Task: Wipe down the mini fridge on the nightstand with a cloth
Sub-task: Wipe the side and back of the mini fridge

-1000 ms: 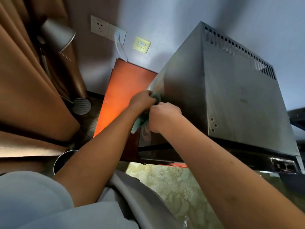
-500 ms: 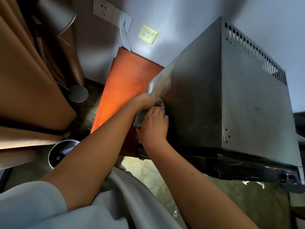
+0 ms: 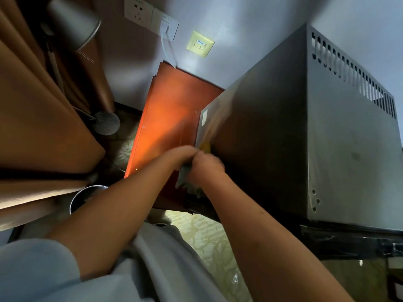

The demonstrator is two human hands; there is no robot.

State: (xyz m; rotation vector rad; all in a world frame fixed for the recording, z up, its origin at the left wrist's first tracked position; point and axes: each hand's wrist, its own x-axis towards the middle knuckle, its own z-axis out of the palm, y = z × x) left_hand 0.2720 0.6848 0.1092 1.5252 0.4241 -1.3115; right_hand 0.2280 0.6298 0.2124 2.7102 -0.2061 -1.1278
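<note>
The mini fridge [image 3: 272, 149] fills the right side, standing on the orange nightstand [image 3: 170, 118], and its near left edge is where I work. To the left of the nightstand there is open floor before the brown curtain [image 3: 37, 118]. I count one fridge, one cloth [image 3: 185, 177], two wall sockets [image 3: 150, 16] and one yellow plate [image 3: 200, 43] on the far wall. My left hand [image 3: 182, 154] and my right hand [image 3: 207, 164] touch each other at this edge, fingers curled around the greenish cloth, which hangs down between them. Both are blurred.
</note>
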